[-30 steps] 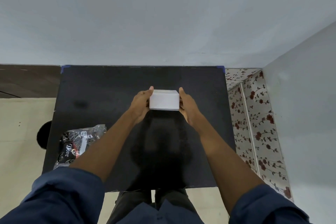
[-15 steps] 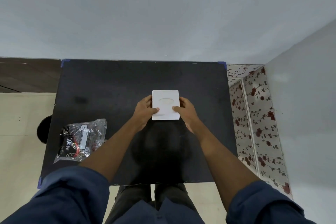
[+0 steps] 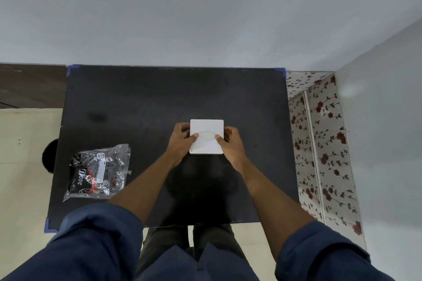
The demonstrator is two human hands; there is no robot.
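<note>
Clear plastic packet (image 3: 98, 172) lying at the near-left of the black table (image 3: 159, 98). Rose-patterned panel (image 3: 324, 143) just beside its right edge.

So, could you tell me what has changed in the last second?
The white box was tipped so its oval-marked face points up. The left hand and right hand went from flat on its sides to gripping it, thumbs on top. The plastic bag has not moved.

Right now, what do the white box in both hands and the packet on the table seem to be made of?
The white box is probably matte cardboard: flat faces, crisp edges, a faint oval outline on top. The packet looks like clear glossy plastic film: it wrinkles and glints, and dark printed contents show through.
</note>
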